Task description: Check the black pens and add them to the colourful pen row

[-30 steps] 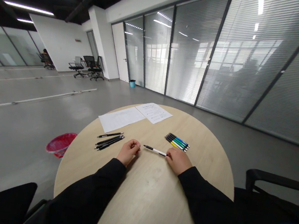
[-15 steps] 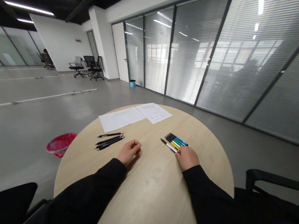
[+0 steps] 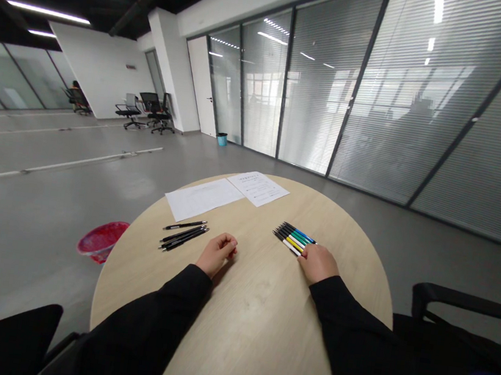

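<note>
Right hand (image 3: 318, 264) sits curled against the white pen (image 3: 289, 246), at the edge of the coloured pens (image 3: 294, 237); whether it grips, I can't tell; left hand (image 3: 216, 254) clenched, empty, near the black pens (image 3: 183, 235).

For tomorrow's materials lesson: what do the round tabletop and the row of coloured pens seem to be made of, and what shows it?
The round tabletop looks like pale wood or wood-look laminate: fine grain, soft sheen. The coloured pens seem to be glossy plastic, from their bright, smooth barrels; their tips are too small to judge.
</note>
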`<action>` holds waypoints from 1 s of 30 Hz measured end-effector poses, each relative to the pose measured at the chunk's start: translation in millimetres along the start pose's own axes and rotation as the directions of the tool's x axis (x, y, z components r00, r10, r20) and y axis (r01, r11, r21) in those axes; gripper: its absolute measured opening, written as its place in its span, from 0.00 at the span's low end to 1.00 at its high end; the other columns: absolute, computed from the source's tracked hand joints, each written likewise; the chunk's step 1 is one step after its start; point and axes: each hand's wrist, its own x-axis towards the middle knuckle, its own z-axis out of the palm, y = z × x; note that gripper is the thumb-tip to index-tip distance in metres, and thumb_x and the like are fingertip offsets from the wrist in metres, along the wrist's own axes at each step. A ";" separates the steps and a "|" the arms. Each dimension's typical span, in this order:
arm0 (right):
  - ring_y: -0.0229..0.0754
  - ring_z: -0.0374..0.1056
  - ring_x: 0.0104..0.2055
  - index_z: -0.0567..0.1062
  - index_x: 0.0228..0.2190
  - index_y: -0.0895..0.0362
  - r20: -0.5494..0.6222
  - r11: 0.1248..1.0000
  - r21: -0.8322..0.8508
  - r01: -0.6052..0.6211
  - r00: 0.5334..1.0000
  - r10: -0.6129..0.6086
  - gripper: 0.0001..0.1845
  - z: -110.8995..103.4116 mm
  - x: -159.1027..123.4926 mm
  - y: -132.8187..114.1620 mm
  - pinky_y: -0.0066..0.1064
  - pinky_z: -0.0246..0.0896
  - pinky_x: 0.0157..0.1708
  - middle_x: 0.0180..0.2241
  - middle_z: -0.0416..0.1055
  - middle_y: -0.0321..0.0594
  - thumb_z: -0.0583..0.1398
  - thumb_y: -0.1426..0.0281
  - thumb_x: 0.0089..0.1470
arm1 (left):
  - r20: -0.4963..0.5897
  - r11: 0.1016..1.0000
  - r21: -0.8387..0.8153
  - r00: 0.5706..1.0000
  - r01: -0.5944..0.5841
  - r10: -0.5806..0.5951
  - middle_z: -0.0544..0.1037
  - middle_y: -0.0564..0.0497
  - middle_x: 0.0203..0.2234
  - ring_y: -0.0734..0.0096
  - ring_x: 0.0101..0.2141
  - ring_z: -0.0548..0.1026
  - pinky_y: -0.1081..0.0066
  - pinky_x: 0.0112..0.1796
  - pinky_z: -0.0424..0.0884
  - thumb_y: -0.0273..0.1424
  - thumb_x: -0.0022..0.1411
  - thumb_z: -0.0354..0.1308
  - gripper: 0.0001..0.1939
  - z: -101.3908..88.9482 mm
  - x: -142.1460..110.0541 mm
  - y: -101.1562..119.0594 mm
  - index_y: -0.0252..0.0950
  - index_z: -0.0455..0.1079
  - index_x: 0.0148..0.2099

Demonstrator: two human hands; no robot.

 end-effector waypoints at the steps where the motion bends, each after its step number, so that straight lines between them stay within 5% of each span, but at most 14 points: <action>1: 0.45 0.71 0.40 0.77 0.30 0.59 0.002 1.000 0.000 0.000 1.000 0.000 0.08 0.0 0.1 0.1 0.31 0.60 0.38 0.36 0.76 0.49 0.59 0.69 0.54 | 0.000 1.000 0.003 1.000 -0.003 0.003 0.70 0.55 0.19 0.76 0.20 0.66 0.75 0.24 0.60 0.41 0.51 0.61 0.15 -0.1 0.2 -0.3 0.35 0.65 0.29; 30: 0.45 0.71 0.38 0.76 0.34 0.56 -0.001 0.999 -0.030 -0.035 0.999 0.035 0.10 -2.3 -3.2 -3.0 0.30 0.60 0.34 0.37 0.75 0.47 0.57 0.64 0.57 | 0.029 0.999 0.030 0.999 -0.017 0.016 0.70 0.55 0.18 0.76 0.20 0.67 0.74 0.24 0.61 0.41 0.52 0.61 0.14 1.0 -1.4 3.1 0.35 0.66 0.29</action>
